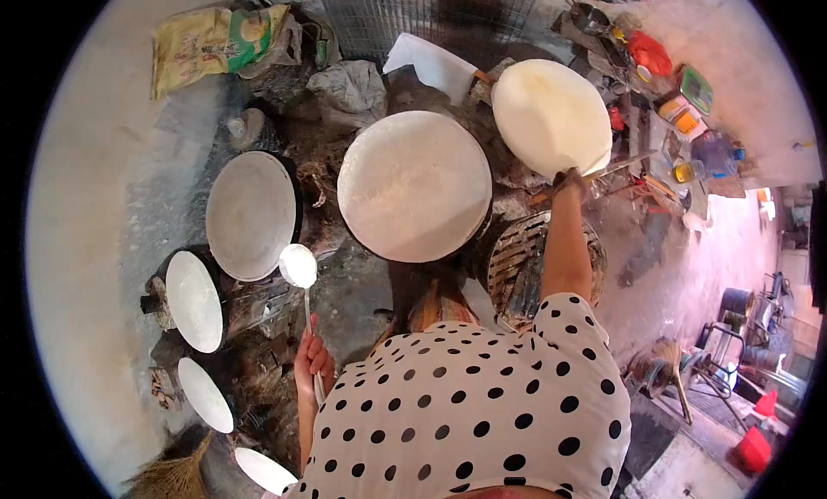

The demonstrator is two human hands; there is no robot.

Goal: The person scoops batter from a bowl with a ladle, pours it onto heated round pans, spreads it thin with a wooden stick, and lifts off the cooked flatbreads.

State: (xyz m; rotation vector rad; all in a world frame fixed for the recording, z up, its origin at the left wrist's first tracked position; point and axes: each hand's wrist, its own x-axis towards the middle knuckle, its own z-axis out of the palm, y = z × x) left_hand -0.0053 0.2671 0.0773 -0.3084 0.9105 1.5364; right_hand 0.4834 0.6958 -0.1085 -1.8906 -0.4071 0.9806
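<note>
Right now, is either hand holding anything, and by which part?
Left hand: ladle, by the handle. Right hand: at edge of pale disc, grip unclear.

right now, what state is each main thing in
Ladle, raised, bowl end white
Left hand, closed around its handle
Pale disc, broad face up
Right hand, at that disc's edge, grip unclear
Central disc, lying flat, whitish
Gray sack, crumpled
</note>
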